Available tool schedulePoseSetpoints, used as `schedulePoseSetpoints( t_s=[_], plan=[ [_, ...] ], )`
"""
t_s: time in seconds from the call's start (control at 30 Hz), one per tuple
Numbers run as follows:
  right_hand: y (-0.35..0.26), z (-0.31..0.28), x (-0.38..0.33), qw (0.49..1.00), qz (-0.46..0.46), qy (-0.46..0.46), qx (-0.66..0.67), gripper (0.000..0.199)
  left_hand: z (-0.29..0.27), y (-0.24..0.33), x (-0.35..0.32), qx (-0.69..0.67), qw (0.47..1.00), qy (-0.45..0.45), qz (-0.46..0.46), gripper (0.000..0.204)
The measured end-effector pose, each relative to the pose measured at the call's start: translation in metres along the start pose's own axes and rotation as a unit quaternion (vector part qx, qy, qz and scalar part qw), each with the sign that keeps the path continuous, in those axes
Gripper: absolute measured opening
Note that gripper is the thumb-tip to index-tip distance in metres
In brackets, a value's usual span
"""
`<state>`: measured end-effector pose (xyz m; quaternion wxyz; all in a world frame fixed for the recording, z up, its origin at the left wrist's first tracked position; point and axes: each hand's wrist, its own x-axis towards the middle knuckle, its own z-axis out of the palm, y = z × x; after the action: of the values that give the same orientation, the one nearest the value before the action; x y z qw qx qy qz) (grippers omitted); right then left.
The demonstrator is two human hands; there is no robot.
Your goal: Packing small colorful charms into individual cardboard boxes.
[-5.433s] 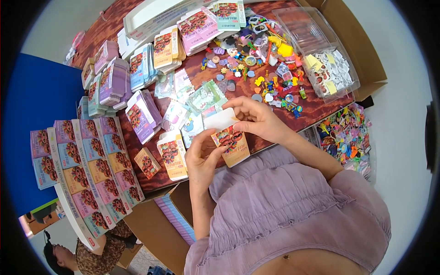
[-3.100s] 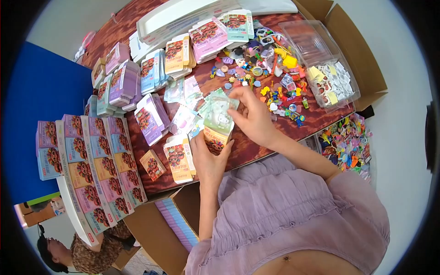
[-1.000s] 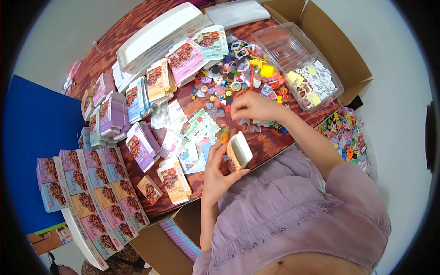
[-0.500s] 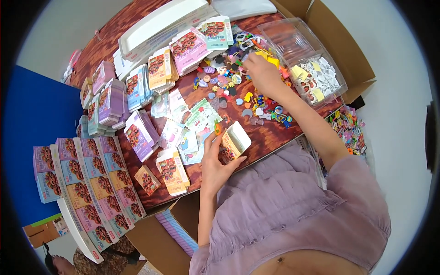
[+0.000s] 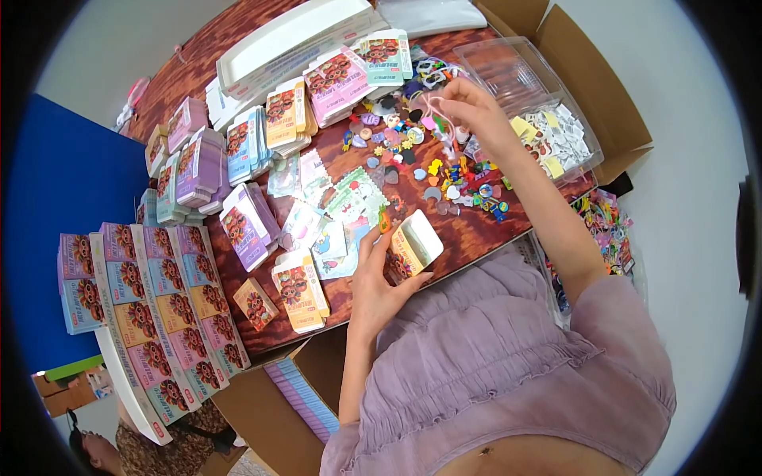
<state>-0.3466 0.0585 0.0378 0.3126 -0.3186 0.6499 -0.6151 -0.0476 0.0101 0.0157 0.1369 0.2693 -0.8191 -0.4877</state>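
My left hand (image 5: pixel 377 289) is wrapped around a small yellow-orange cardboard box (image 5: pixel 407 252), whose open top flap points away from me. A small orange carrot-shaped trinket (image 5: pixel 385 220) shows by its fingertips; I cannot tell whether it is held. Over the far right of the table, my right hand (image 5: pixel 475 119) pinches a thin pale pink cord (image 5: pixel 435 103) with a pink charm hanging from it. Below that hand spreads a pile of small colourful trinkets (image 5: pixel 394 136). Printed picture sheets (image 5: pixel 349 198) lie left of the box.
Stacks of flat printed boxes (image 5: pixel 198 170) run along the far left, behind a display of small filled boxes (image 5: pixel 159 305). A clear plastic tray (image 5: pixel 591 155) holds white and yellow slips. Open cartons (image 5: pixel 591 71) stand behind and below the table. Another person (image 5: pixel 163 448) is at lower left.
My right hand has risen from the trinket pile, drawing up the pink cord and charm. My left hand still holds the box, nearly in place. The view has shifted slightly.
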Motion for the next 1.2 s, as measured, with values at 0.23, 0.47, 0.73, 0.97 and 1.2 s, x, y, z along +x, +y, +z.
schedulePoseSetpoints(
  t_s=[0.23,0.47,0.73,0.97,1.2],
  plan=[
    [0.032,0.041,-0.029,0.951,0.130,-0.102,0.261,0.013,-0.001,0.007,0.002,-0.023,1.000,-0.016,-0.011,0.079],
    [0.048,0.041,-0.024,0.929,0.169,-0.069,0.321,0.015,0.001,-0.007,-0.004,-0.019,1.000,0.001,0.010,0.079],
    [0.059,0.035,-0.021,0.969,0.093,-0.053,0.223,0.015,0.010,-0.011,0.019,-0.047,0.998,-0.046,0.006,0.080],
    [0.048,0.038,-0.035,0.937,0.140,-0.019,0.320,0.015,0.015,-0.011,0.029,-0.037,0.997,-0.050,0.035,0.077],
    [0.045,0.037,-0.037,0.985,0.056,0.021,0.162,0.015,0.016,-0.012,0.031,-0.107,0.990,-0.082,0.039,0.076]
  ],
)
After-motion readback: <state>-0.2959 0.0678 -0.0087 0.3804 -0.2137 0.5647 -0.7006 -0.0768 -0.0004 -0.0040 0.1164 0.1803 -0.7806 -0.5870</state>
